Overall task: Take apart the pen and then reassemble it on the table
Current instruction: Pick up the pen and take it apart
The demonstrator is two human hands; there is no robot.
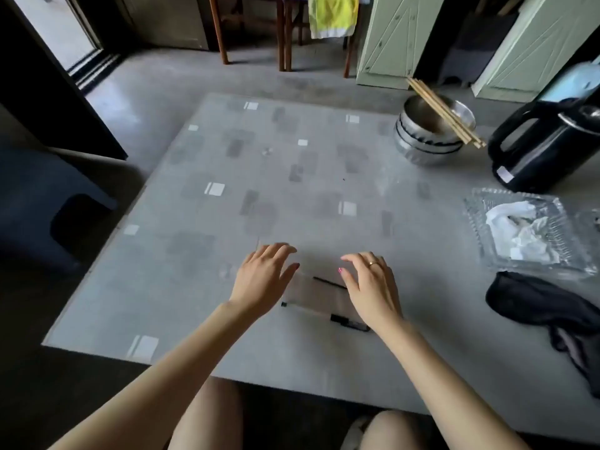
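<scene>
A pen lies in parts on the grey table (194, 287) between my hands. The clear barrel (306, 308) with a dark tip at its left end lies near the front. Its black cap end (349, 322) points right, partly under my right wrist. A thin black refill (328, 282) lies apart, just beyond the barrel. My left hand (263, 277) hovers left of the parts, fingers spread, holding nothing. My right hand (371, 284), with a ring, hovers over the right ends of the parts, also with fingers apart and nothing in them.
Stacked steel bowls (431, 138) with chopsticks (444, 112) across them stand at the back right. A black kettle (545, 144) is further right. A clear glass tray (487, 222) holds crumpled tissue. A dark cloth (545, 306) lies at the right edge.
</scene>
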